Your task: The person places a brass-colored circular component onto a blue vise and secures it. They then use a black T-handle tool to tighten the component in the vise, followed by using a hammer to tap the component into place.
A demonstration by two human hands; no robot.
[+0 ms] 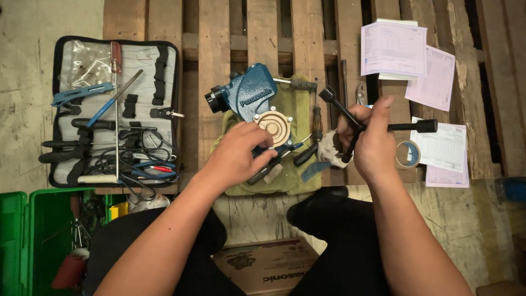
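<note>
Wooden pallet slats (263, 33) laid over a concrete floor serve as the work surface, with an olive-green cloth (298, 109) spread across the middle.

Left hand (238, 151): the fingers curl down onto the round cream-and-brass disc face (275, 126) of the blue cast-metal pump housing (253, 93), pinching at its lower edge. The housing lies on its side on the cloth, its black port pointing left.

Right hand (372, 142): the fingers are clenched around the hub of a black four-arm cross wrench (350, 112), thumb raised. One arm points up-left; another extends right toward the roll of tape (408, 154).

Progress, as judged: the housing appears partly stripped, the disc face exposed. Loose black-handled tools and small parts lie on the cloth below it. The disc remains seated, so removal or refitting seems unfinished.

Surroundings: an open grey zip-up tool case (112, 109) with screwdrivers and pliers lies left; printed paper sheets (394, 49) lie right; a green plastic crate (22, 241) sits lower left; a cardboard box (268, 268) rests between the knees.
</note>
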